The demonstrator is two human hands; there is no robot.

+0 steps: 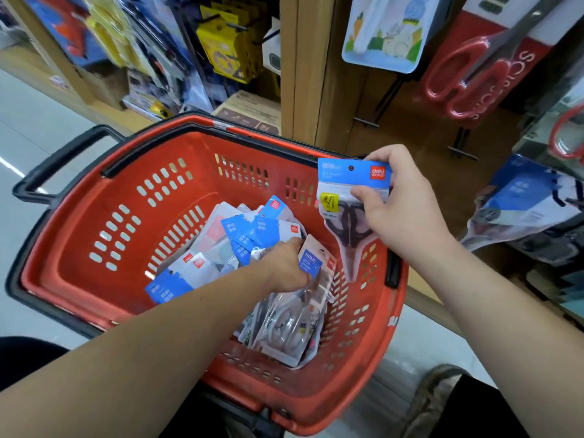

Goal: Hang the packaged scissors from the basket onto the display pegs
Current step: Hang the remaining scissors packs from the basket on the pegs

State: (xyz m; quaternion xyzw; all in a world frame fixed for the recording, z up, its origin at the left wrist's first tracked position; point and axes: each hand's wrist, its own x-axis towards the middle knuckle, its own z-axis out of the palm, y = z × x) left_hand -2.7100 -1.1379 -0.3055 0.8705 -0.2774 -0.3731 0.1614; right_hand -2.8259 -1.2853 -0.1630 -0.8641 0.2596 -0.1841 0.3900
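Observation:
A red plastic basket (94, 197) with a black rim and handle stands on the floor below me. Inside lies a pile of packaged scissors (240, 235) with blue header cards. My left hand (286, 267) reaches into the pile and grips a bundle of clear scissor packs (294, 324) near the basket's right wall. My right hand (401, 203) holds one packaged pair of scissors (344, 197) upright above the basket's right rim, thumb on its front, hang hole at the top. Empty black display pegs (384, 99) stick out of the wooden panel beyond.
Large red-handled scissors (467, 77) and a pale blue pack (388, 30) hang on the panel. More blue scissor packs (524, 203) hang at the right. Shelves of yellow and blue goods (227, 49) fill the upper left. My shoe (433, 399) stands at the bottom right.

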